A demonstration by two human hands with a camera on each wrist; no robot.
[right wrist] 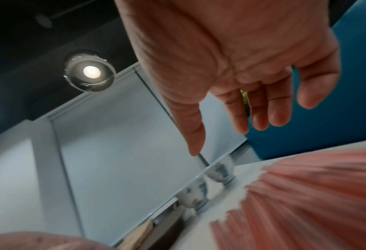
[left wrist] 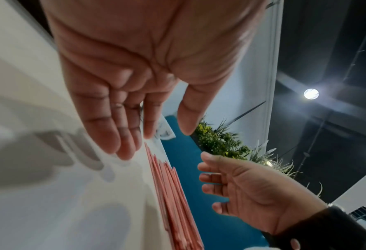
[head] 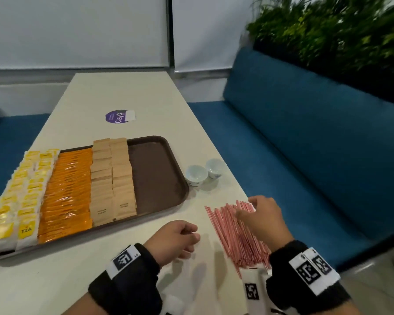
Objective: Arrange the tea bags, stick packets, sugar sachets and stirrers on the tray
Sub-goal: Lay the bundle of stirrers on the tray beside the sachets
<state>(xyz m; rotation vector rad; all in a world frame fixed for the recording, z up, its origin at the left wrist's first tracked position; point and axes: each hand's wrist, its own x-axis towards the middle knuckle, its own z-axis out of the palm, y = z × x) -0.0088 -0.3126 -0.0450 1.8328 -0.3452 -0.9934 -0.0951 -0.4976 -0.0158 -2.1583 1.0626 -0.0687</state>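
While the brown tray (head: 162,169) is sitting on the white table (head: 123,92), its left part is carrying the arranged stock. Yellow tea bags (head: 21,201) are filling the leftmost rows, orange stick packets (head: 66,194) are lying just beside them, and tan sugar sachets (head: 112,178) are occupying two columns next to those. The tray's right part is showing bare brown surface.

Pink stirrers (head: 232,230) are lying fanned out on the table, off the tray and near its right corner. The right hand (head: 266,221) is hovering over the stirrers with its fingers (right wrist: 263,110) relaxed and slightly spread, gripping nothing; whether the fingertips are touching the stirrers cannot be told. The left hand (head: 175,239) is hanging above the table just left of the stirrers, fingers (left wrist: 113,132) loosely together and lightly bent, holding nothing.

Two small white cups (head: 205,171) are standing side by side on the table beside the tray's right edge. A round purple sticker (head: 117,117) is lying farther back on the table. A blue bench (head: 305,137) is running along the right side.
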